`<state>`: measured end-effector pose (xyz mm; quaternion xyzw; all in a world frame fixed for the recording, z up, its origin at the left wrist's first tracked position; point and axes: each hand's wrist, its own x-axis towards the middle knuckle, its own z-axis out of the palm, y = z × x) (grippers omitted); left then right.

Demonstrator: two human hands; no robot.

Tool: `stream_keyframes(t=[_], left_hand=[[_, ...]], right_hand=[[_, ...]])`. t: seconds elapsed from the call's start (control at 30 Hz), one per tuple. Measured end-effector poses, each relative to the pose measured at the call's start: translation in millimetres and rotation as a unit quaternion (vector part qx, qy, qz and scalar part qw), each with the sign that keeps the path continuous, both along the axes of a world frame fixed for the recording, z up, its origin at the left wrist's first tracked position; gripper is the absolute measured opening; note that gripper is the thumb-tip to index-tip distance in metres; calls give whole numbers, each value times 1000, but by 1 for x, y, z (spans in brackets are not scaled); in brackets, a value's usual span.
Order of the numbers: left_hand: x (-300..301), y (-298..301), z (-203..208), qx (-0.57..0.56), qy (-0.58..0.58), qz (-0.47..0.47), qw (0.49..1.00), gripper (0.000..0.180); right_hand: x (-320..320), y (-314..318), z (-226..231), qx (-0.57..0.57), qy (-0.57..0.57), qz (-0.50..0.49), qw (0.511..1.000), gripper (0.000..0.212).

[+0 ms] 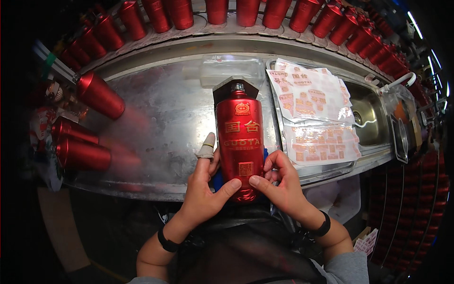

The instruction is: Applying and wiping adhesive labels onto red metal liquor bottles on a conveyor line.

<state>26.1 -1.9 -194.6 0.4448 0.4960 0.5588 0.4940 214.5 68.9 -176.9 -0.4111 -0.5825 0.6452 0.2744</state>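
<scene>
A glossy red bottle with gold lettering and emblems lies in front of me, its neck pointing away. Behind its neck and shoulders shows a black angular support. My left hand holds the bottle's lower left side, thumb on the front near the base; its raised index finger wears a pale finger cover. On the lower right, my right hand presses its thumb to the front below a square gold mark, with its other fingers curled beside the bottle. Blue material peeks out at both sides under it.
Sheets of red and gold decals lie right of the bottle, beside a steel sink. A clear plastic tray sits behind. Several red bottles lie at the left, and a row of upright ones lines the conveyor at the back.
</scene>
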Motion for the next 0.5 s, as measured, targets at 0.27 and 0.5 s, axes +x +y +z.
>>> stream_keyframes(t=[0.27, 0.5], left_hand=[[0, 1, 1, -6, -3, -4, 1000, 97], [-2, 2, -2, -6, -18, -4, 1000, 98]], right_hand=[[0, 3, -1, 18, -16, 6, 1000, 38], [2, 7, -2, 21, -39, 32, 998, 33]])
